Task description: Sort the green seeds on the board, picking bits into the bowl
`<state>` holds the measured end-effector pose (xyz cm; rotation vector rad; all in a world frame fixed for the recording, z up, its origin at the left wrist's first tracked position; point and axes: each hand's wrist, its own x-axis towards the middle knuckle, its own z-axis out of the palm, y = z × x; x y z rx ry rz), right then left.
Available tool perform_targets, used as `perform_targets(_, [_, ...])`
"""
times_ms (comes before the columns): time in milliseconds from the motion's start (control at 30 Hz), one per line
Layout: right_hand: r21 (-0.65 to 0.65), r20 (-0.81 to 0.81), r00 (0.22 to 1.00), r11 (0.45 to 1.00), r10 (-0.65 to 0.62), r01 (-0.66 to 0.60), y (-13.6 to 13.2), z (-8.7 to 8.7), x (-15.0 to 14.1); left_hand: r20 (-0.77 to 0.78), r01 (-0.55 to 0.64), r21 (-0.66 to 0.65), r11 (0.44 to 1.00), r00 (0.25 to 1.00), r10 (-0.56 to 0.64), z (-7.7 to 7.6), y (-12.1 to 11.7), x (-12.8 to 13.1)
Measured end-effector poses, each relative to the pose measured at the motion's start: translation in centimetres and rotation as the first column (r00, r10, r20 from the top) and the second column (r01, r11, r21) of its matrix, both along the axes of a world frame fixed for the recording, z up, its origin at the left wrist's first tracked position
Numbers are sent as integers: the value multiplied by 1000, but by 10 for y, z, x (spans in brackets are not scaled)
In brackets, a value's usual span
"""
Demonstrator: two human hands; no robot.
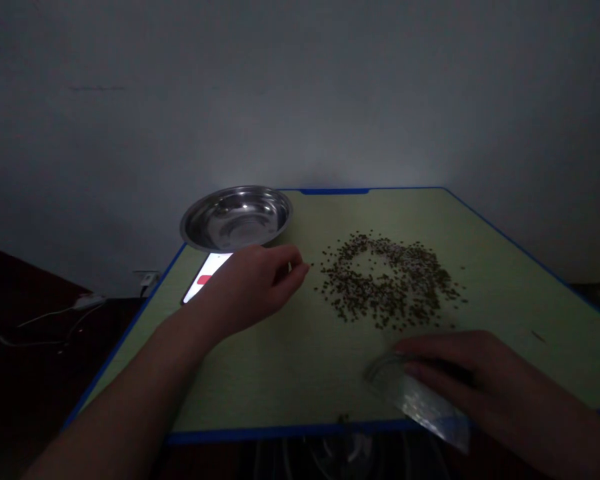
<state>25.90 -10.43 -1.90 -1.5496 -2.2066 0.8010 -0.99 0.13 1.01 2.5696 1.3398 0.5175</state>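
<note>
My right hand (465, 373) grips a clear plastic bag (425, 407) by its upper part, low over the table's near edge. The bag's contents are too dim to make out. My left hand (263, 283) hovers over the table with thumb and forefinger pinched together; whatever sits between the tips, if anything, is too small to name. Just right of those fingertips spreads a loose ring of small dark grains or beads (395, 280), with a bare patch towards its upper left.
A shiny steel basin (237, 223) stands at the table's far left. A phone with a lit screen (200, 283) lies partly behind my left hand. The pale green table (290, 393) has a blue edge. A few grains lie near its front edge (343, 419). Cables (75, 310) run along the floor.
</note>
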Motion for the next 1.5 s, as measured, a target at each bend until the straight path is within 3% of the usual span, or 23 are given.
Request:
perform_targets(267, [28,35,996,996,83,-84,2,0,-31,0,7,-1,1000,1000,-7,1,0,2])
perform_targets(667, [72,48,981,979,189,-192,-2,0,-35,2,7,6,1000,1000,-7,3,-3,3])
perform_targets(833, [164,62,998,986,14,-24,8,3,-3,-5,8,6,1000,1000,-8,4,-3,3])
perform_targets(1000, [320,25,979,930,-201,182,27,4,61,-2,17,-8,1000,1000,-17,2,-3,1])
perform_targets(1100, [326,93,972,929,-218,177,30,5,81,-20,12,-9,1000,1000,-13,0,-2,1])
perform_targets(1200, [197,176,981,979,-84,49,29,7,69,-47,11,-15,1000,999,-12,-2,-1,1])
perform_targets(1300, [132,223,974,988,43,-74,32,10,37,-59,3,-15,1000,998,-4,-4,0,0])
perform_targets(1400, [174,291,952,973,94,-149,45,13,9,-69,-17,-25,1000,997,15,-4,1,-1])
perform_targets(1500, [254,335,940,955,60,-151,67,15,-1,-81,-32,-38,999,996,29,-5,2,-2])
